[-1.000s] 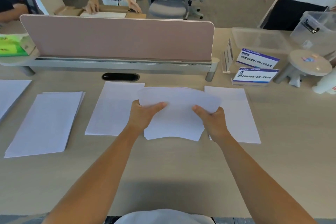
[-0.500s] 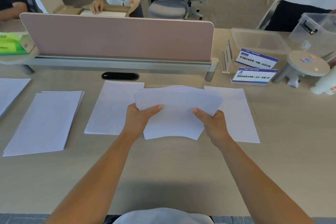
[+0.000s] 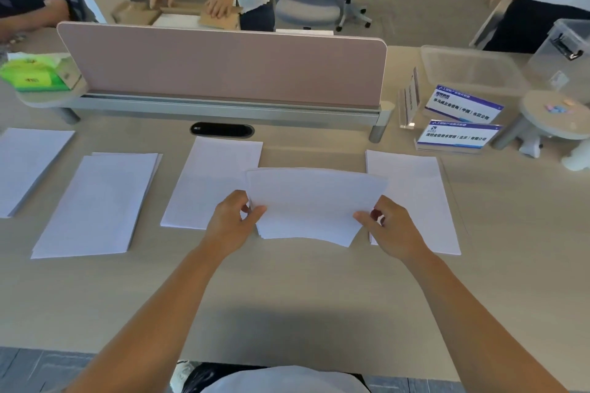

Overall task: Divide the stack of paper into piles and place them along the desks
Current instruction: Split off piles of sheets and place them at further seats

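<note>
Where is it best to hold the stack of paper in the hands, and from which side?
By its two short side edges, one hand from each side, as the left hand and right hand do: the held stack is thin and bows upward.

Both hands (image 3: pixel 231 222) (image 3: pixel 394 228) gripping paper stack (image 3: pixel 314 202), four piles (image 3: pixel 95 204) on desk (image 3: pixel 287 303)

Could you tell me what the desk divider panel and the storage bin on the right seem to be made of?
The divider panel looks like matte pink fabric or felt over a board: flat, no glare, rounded corners, seated in a grey metal-looking rail. The storage bin appears to be clear, slightly frosted plastic, since the desk shows through its walls.
</note>
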Motion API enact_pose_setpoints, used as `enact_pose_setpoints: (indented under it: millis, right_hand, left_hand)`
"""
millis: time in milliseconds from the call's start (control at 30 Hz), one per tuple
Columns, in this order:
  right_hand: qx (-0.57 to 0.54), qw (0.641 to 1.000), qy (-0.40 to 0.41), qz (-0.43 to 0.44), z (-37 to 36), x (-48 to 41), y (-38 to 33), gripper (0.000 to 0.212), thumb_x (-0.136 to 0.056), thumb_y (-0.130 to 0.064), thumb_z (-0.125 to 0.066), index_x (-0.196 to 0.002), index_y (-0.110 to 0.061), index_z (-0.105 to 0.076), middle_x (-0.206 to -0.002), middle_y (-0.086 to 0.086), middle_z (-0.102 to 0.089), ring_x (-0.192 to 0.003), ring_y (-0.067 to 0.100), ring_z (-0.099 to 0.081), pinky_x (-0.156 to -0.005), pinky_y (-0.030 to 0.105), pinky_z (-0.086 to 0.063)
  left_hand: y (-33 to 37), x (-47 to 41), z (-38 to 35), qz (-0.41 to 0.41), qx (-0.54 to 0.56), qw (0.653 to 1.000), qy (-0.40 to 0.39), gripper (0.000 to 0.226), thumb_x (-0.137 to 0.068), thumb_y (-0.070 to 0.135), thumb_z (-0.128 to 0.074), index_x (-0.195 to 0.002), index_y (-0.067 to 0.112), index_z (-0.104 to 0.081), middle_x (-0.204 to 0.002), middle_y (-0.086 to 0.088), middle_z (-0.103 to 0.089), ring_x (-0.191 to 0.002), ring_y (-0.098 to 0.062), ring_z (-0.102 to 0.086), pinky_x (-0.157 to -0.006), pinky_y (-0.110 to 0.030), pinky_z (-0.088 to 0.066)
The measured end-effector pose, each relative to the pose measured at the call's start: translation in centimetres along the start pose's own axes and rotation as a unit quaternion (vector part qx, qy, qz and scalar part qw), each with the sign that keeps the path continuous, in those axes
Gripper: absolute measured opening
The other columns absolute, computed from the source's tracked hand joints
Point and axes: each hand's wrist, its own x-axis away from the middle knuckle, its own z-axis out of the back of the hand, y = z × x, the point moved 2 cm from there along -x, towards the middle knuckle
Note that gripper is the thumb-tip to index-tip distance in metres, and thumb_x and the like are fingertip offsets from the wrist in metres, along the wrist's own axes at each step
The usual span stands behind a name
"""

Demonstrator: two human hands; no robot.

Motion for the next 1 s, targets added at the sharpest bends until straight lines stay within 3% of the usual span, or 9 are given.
enact_pose_setpoints:
  millis: [133, 200, 367, 467, 633, 700, 767, 867, 1000]
  right_hand:
    - [-0.010, 0.999, -0.037, -0.016, 0.5, 0.0, -1.2, 0.012, -0.091, -0.025, -0.065, -0.102, -0.029, -0.062, -0.075, -0.007, -0.064, -0.059, 0.004, -0.056, -0.056, 0.010, -0.041]
    - [-0.005, 0.998, -0.052, -0.023, 0.2, 0.0, -1.7, 0.013, -0.091, -0.027, -0.066, -0.102, -0.031, -0.061, -0.070, -0.010, -0.062, -0.055, 0.006, -0.056, -0.054, 0.012, -0.040]
    - [-0.005, 0.998, -0.028, -0.053, 0.5, 0.3, -2.6, 0.009, -0.088, -0.031, -0.069, -0.093, -0.026, -0.062, -0.067, -0.008, -0.061, -0.061, 0.011, -0.059, -0.056, 0.018, -0.040]
    - [0.010, 0.997, -0.029, -0.066, 0.8, 0.4, -3.6, 0.008, -0.088, -0.033, -0.069, -0.091, -0.028, -0.063, -0.070, -0.007, -0.065, -0.065, 0.011, -0.060, -0.055, 0.012, -0.041]
    - [0.048, 0.996, -0.022, -0.078, 1.5, 0.8, -4.7, 0.009, -0.087, -0.033, -0.070, -0.091, -0.030, -0.062, -0.074, -0.002, -0.067, -0.068, 0.014, -0.063, -0.057, 0.017, -0.043]
    - [0.056, 0.994, -0.025, -0.094, 1.4, 0.9, -4.8, 0.013, -0.084, -0.037, -0.073, -0.087, -0.029, -0.063, -0.078, 0.009, -0.070, -0.074, 0.026, -0.066, -0.062, 0.028, -0.049]
    - [0.060, 0.990, -0.035, -0.124, 1.3, 0.8, -4.6, 0.032, -0.079, -0.044, -0.075, -0.089, -0.014, -0.068, -0.077, 0.016, -0.070, -0.068, 0.031, -0.063, -0.060, 0.037, -0.049]
    - [0.044, 0.983, -0.040, -0.176, 1.4, 0.7, -4.4, 0.070, -0.061, -0.064, -0.075, -0.088, 0.000, -0.066, -0.063, 0.009, -0.059, -0.054, 0.024, -0.048, -0.053, 0.032, -0.036]
    - [0.050, 0.983, -0.052, -0.171, 1.4, 0.8, -4.5, 0.051, -0.058, -0.070, -0.075, -0.087, -0.029, -0.068, -0.074, -0.002, -0.070, -0.064, 0.016, -0.063, -0.054, 0.023, -0.042]
  left_hand:
    - [1.0, -0.1, 0.8, 0.047, -0.006, 0.997, -0.054, 0.019, -0.087, 0.030, -0.067, -0.103, 0.031, -0.056, -0.075, 0.003, -0.061, -0.066, -0.013, -0.057, -0.056, -0.023, -0.042]
    - [1.4, -0.1, 0.6, 0.054, -0.013, 0.996, -0.076, 0.017, -0.088, 0.029, -0.066, -0.102, 0.028, -0.057, -0.069, 0.003, -0.057, -0.060, -0.009, -0.054, -0.053, -0.021, -0.041]
    - [1.4, -0.6, 1.1, 0.076, 0.038, 0.992, -0.089, 0.035, -0.082, 0.031, -0.072, -0.114, 0.031, -0.059, -0.090, 0.004, -0.067, -0.067, -0.013, -0.061, -0.059, -0.026, -0.048]
    - [2.0, -1.0, 1.2, 0.081, 0.043, 0.991, -0.100, 0.035, -0.081, 0.036, -0.072, -0.112, 0.027, -0.059, -0.082, 0.010, -0.062, -0.071, -0.011, -0.061, -0.058, -0.024, -0.045]
    - [2.4, -0.7, 1.5, 0.099, 0.080, 0.987, -0.096, 0.053, -0.076, 0.034, -0.076, -0.125, 0.030, -0.054, -0.105, 0.008, -0.066, -0.091, -0.017, -0.065, -0.074, -0.034, -0.054]
    - [2.7, -0.7, 1.4, 0.116, 0.068, 0.984, -0.114, 0.052, -0.075, 0.032, -0.078, -0.122, 0.028, -0.055, -0.107, 0.004, -0.065, -0.087, -0.017, -0.064, -0.077, -0.035, -0.055]
    - [3.1, -0.6, 1.2, 0.131, 0.048, 0.981, -0.131, 0.052, -0.075, 0.033, -0.079, -0.120, 0.027, -0.054, -0.105, 0.001, -0.062, -0.078, -0.015, -0.062, -0.073, -0.033, -0.054]
    - [3.2, -0.8, 1.3, 0.138, 0.029, 0.979, -0.144, 0.062, -0.073, 0.036, -0.080, -0.127, 0.020, -0.054, -0.112, -0.002, -0.062, -0.084, -0.020, -0.060, -0.077, -0.035, -0.055]
    - [2.8, -0.4, 1.5, 0.177, 0.050, 0.972, -0.144, 0.082, -0.076, 0.034, -0.079, -0.142, 0.008, -0.039, -0.107, 0.001, -0.055, -0.087, -0.018, -0.055, -0.081, -0.032, -0.048]
